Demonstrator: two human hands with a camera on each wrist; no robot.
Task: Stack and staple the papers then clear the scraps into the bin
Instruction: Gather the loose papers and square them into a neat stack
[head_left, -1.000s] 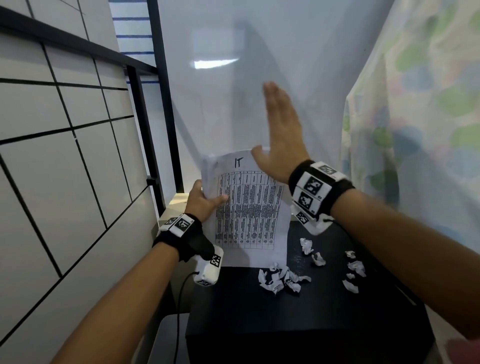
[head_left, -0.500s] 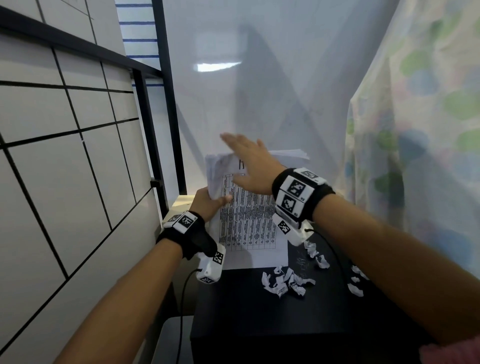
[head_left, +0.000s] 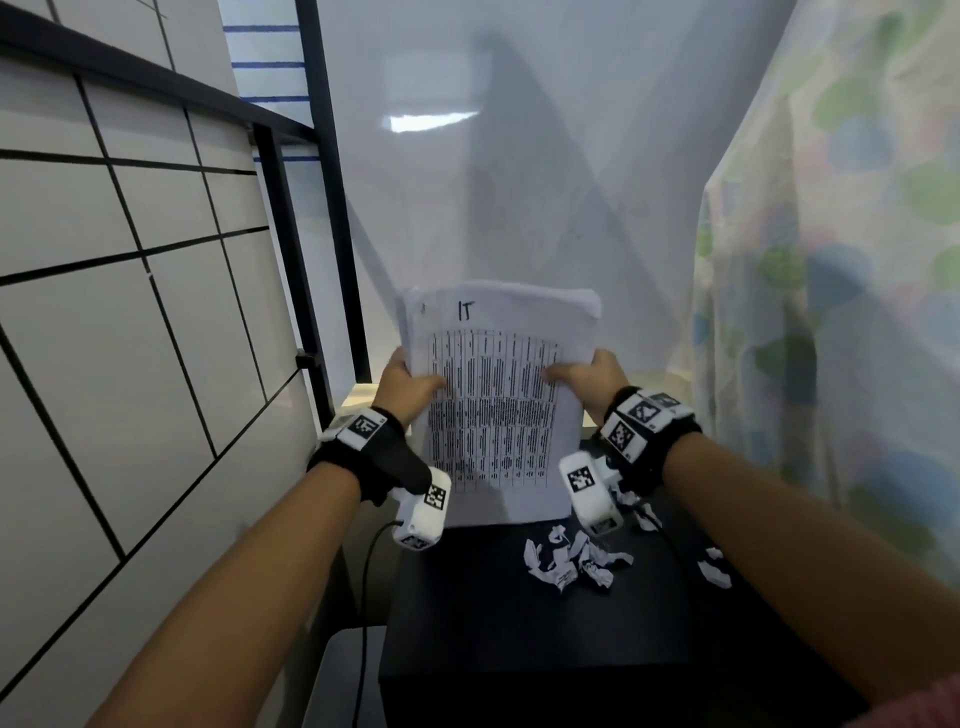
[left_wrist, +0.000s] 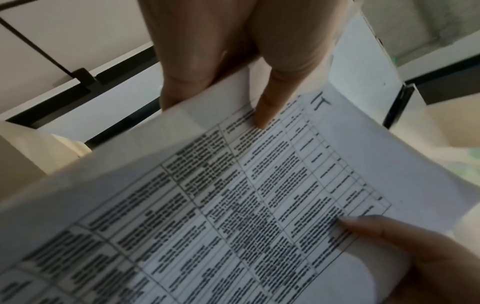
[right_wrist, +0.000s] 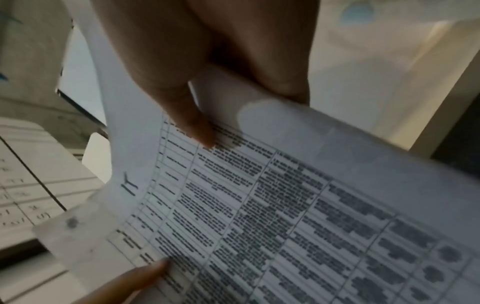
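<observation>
The stack of printed papers (head_left: 496, 410) stands upright on the black tabletop (head_left: 519, 623), pinched at its sides by the left hand (head_left: 410, 384) and right hand (head_left: 592, 382), so squaring looks underway, with stapling and the scraps (head_left: 571, 564) at 5 o'clock still untouched

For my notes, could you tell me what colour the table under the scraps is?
Black; the table shows best in the head view.

On our left we see a white tiled wall (head_left: 104, 322) with dark grout lines. A black metal frame (head_left: 332, 218) rises beside it, a floral curtain (head_left: 841, 291) hangs on the right, and a black cable (head_left: 363, 597) drops beside the black counter (head_left: 519, 634).
</observation>
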